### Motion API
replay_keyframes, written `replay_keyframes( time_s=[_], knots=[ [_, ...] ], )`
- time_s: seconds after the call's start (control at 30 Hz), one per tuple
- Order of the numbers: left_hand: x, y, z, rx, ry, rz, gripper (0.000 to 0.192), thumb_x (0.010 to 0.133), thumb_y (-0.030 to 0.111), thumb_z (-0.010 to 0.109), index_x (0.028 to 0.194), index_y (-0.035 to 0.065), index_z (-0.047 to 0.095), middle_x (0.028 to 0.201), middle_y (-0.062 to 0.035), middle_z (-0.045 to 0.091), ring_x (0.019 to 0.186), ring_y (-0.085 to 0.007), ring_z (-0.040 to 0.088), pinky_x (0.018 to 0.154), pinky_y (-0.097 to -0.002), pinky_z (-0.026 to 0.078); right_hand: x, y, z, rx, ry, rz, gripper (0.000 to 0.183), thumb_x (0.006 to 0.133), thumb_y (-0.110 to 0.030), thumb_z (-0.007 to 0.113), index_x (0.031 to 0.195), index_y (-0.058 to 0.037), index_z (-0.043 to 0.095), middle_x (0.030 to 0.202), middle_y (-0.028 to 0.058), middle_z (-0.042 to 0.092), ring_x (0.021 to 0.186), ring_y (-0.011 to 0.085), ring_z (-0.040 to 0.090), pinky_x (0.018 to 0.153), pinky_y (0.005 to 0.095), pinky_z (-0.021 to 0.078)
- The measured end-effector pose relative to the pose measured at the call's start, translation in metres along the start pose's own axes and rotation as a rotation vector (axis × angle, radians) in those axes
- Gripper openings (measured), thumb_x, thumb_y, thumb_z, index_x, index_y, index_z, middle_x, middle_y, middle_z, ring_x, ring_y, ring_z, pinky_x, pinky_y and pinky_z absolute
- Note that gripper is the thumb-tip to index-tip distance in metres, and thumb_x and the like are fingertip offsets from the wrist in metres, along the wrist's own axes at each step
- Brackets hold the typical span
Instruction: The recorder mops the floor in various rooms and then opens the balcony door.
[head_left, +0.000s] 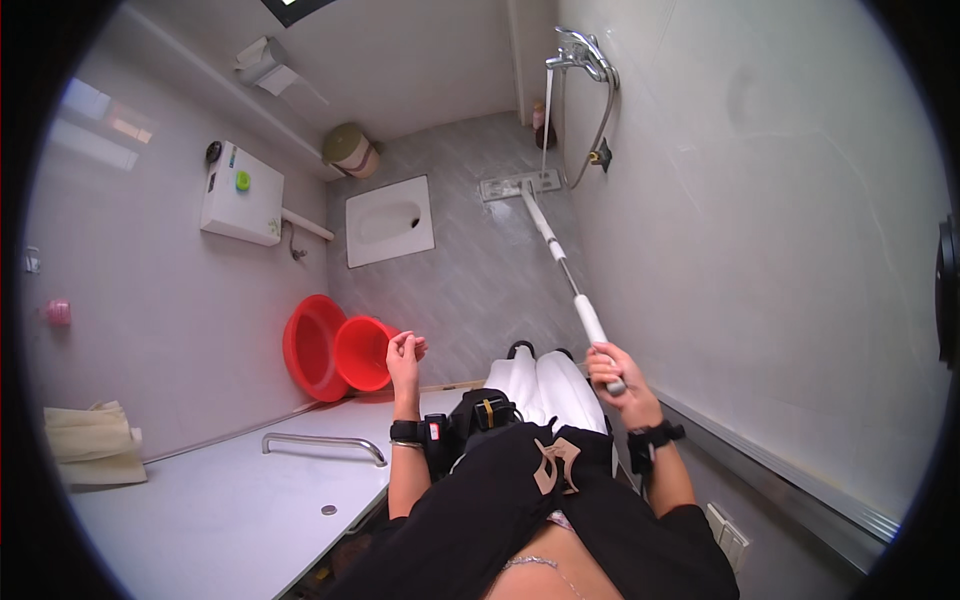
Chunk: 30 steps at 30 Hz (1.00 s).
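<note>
My right hand (619, 379) grips the white handle of a flat mop (591, 319) near its lower end in the picture. The pole runs up to the rectangular mop head (520, 185), which lies on the grey tiled floor below a chrome wall tap (577, 58). Water streams from the spout down to the mop head, and the floor around it looks wet. My left hand (406, 347) is raised with fingers loosely curled, holding nothing that I can see. It appears in front of the edge of a red plastic bucket (361, 352).
A red basin (309, 345) leans beside the bucket. A white squat toilet (390, 221) is set in the floor, with a lidded bin (351, 151) behind it. The white cistern (244, 196) hangs on the left wall. A door with a metal handle (324, 441) is at lower left.
</note>
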<state>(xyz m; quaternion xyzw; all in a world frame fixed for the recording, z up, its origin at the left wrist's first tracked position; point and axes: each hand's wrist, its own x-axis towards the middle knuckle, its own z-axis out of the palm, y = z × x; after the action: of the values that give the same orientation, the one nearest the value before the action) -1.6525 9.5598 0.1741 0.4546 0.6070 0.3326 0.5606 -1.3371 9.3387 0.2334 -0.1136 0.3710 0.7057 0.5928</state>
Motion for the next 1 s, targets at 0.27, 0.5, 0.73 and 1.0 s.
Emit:
replay_keyframes(
  time_s=[0.27, 0.5, 0.73, 1.0],
  knots=[
    [-0.010, -0.016, -0.018, -0.101, 0.101, -0.020, 0.019, 0.089, 0.017, 0.051, 0.102, 0.0030, 0.050, 0.086, -0.0086, 0.062, 0.073, -0.0153, 0.060, 0.067, -0.0265, 0.050, -0.080, 0.013, -0.011, 0.224, 0.021, 0.031, 0.018, 0.091, -0.014, 0.042, 0.079, 0.0000, 0.040, 0.054, -0.0010, 0.035, 0.033, 0.0045, 0.032, 0.030, 0.0189, 0.0315],
    [-0.013, -0.005, -0.020, -0.084, 0.086, -0.003, 0.019, 0.089, 0.018, 0.051, 0.102, 0.0032, 0.051, 0.085, -0.0078, 0.062, 0.073, -0.0150, 0.061, 0.066, -0.0252, 0.049, -0.004, -0.019, 0.009, 0.186, 0.025, 0.048, 0.016, 0.088, -0.012, 0.049, 0.080, -0.0008, 0.041, 0.052, -0.0037, 0.036, 0.036, 0.0046, 0.035, 0.033, 0.0187, 0.0294],
    [-0.020, 0.000, -0.006, -0.073, 0.106, 0.024, 0.018, 0.089, 0.018, 0.051, 0.100, 0.0028, 0.050, 0.084, -0.0082, 0.062, 0.073, -0.0155, 0.061, 0.067, -0.0257, 0.049, -0.044, 0.000, -0.013, 0.183, 0.008, 0.067, 0.016, 0.089, -0.012, 0.045, 0.081, 0.0003, 0.040, 0.054, -0.0006, 0.037, 0.034, 0.0060, 0.033, 0.031, 0.0197, 0.0302],
    [-0.014, -0.007, 0.006, -0.052, 0.007, 0.088, 0.022, 0.089, 0.020, 0.052, 0.102, 0.0023, 0.050, 0.086, -0.0092, 0.062, 0.074, -0.0160, 0.061, 0.066, -0.0266, 0.050, -0.017, -0.022, -0.026, 0.093, 0.003, 0.025, 0.016, 0.089, -0.014, 0.048, 0.085, -0.0001, 0.042, 0.057, -0.0008, 0.040, 0.036, 0.0061, 0.035, 0.034, 0.0189, 0.0318]
  ],
)
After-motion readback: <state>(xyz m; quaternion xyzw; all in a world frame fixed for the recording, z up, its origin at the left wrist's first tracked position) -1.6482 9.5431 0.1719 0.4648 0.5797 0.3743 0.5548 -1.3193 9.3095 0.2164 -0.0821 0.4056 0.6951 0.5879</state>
